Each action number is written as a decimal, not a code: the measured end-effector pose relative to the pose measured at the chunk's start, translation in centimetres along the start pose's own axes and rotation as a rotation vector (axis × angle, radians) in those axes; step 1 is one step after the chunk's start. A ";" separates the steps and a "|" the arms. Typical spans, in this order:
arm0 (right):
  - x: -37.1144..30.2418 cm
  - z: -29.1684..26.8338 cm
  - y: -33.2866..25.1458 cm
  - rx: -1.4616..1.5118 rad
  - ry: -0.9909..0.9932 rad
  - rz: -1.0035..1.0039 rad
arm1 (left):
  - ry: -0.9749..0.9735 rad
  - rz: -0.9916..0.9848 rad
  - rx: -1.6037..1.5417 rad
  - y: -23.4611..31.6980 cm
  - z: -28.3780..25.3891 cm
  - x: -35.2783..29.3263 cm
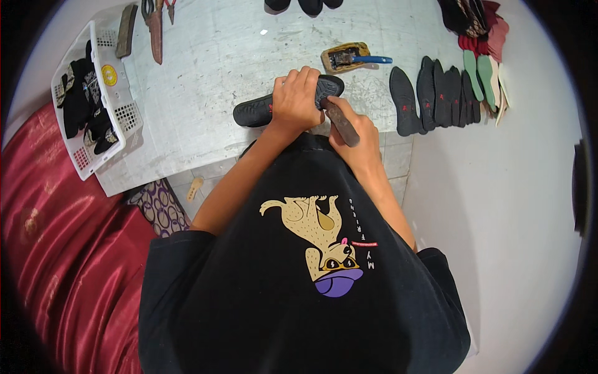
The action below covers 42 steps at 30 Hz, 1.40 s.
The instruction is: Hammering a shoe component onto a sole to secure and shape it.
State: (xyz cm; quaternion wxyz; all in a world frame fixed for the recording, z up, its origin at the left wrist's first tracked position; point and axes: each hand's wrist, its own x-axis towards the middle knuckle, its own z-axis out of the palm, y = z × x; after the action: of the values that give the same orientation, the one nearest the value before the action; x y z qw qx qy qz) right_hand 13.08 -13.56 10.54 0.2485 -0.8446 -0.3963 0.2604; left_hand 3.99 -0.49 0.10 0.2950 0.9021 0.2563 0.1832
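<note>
A black shoe (252, 113) with small red marks lies crosswise over the table's near edge, its sole side facing up. My left hand (296, 100) is wrapped over its middle and holds it. My right hand (366, 138) grips a worn, dark brown flat bar-shaped tool (342, 123), whose upper end meets the sole close to my left fingers. Exactly what kind of tool this is cannot be made out. My fingers hide the middle of the shoe.
Behind the shoe sits a small glue tray (328, 61) with a blue-handled brush (374, 60). Black soles (405, 103) line up at right, beside green insoles (486, 73). At left stands a white basket (101, 134) of dark shoe pieces, near a whetstone-like block (126, 31) and scissors (149, 9).
</note>
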 end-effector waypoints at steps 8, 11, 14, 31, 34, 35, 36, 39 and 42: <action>2.0 -1.3 2.7 0.070 -0.041 -0.044 | 0.129 0.047 0.052 0.2 0.2 0.3; 2.5 -2.1 2.3 0.133 0.001 -0.024 | 0.114 0.046 0.085 0.2 0.7 0.4; 3.3 -1.7 3.8 0.275 0.008 -0.048 | 0.090 0.025 0.065 0.3 0.4 0.8; 5.0 -0.8 3.9 0.126 0.016 -0.269 | -0.094 -0.217 0.150 1.5 -0.6 0.3; 5.2 -1.3 2.9 0.063 0.028 -0.228 | -0.030 -0.135 0.137 0.7 0.1 0.1; 5.2 -1.5 2.6 0.078 0.066 -0.268 | 0.003 -0.127 0.123 0.4 0.4 0.0; 5.2 -1.6 2.4 0.093 0.104 -0.307 | 0.035 -0.118 0.109 0.1 0.6 -0.2; 5.2 -0.2 3.8 0.101 0.116 -0.305 | -0.029 -0.150 0.109 0.8 0.0 0.4; 6.0 -0.7 3.2 -0.022 0.049 -0.267 | 0.018 -0.135 0.083 0.4 0.2 -0.1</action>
State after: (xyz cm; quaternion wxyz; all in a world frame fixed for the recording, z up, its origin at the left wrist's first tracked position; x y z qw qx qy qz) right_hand 18.59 -10.72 7.60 0.2810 -0.7932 -0.5018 0.2001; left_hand 4.15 -0.86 0.20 0.2666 0.8925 0.3267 0.1602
